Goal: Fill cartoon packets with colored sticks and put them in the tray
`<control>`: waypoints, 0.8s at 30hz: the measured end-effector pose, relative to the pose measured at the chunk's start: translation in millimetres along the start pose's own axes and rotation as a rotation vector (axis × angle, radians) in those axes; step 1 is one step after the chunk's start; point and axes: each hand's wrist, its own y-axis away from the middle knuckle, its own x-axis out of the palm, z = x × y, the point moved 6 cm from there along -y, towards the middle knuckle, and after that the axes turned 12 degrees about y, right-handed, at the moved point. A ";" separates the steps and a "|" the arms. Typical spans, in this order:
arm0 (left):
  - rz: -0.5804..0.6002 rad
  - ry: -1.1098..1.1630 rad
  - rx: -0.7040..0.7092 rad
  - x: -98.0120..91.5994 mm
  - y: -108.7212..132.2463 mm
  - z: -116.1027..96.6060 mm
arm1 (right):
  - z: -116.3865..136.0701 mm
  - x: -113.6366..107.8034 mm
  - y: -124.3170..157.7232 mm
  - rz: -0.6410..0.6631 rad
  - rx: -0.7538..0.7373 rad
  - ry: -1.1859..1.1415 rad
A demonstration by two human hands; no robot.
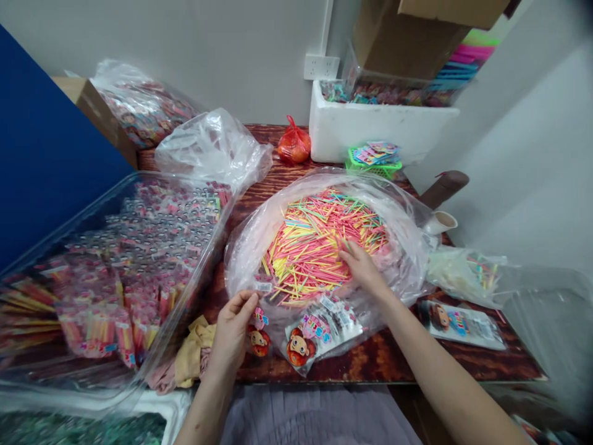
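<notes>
My left hand (pixel 235 324) pinches a small printed plastic bag (pixel 259 337) with a cartoon face by its edge. Thin coloured sticks (pixel 306 247), mostly pink and yellow with some green and blue, lie heaped in a large clear plastic bag (pixel 250 241) with its sides rolled down. At the right side of the heap, my right hand (pixel 359 262) has thumb and fingers closed on some of the sticks; how many is hidden. Several flat printed bags (pixel 319 334) lie stacked between my hands at the table's front.
A clear tub (pixel 204 259) of filled packets stands left, with a cloth (pixel 197 352) beside it. Behind are an empty clear bag (pixel 215 148), a red bag of fruit (pixel 294 145), a green basket (pixel 375 162) and a white foam box (pixel 380 127). More printed packaging (pixel 463 324) lies right.
</notes>
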 end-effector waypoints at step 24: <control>-0.062 -0.057 0.152 -1.5 -54.7 -18.5 | -43.0 5.9 99.4 -0.232 0.137 -0.314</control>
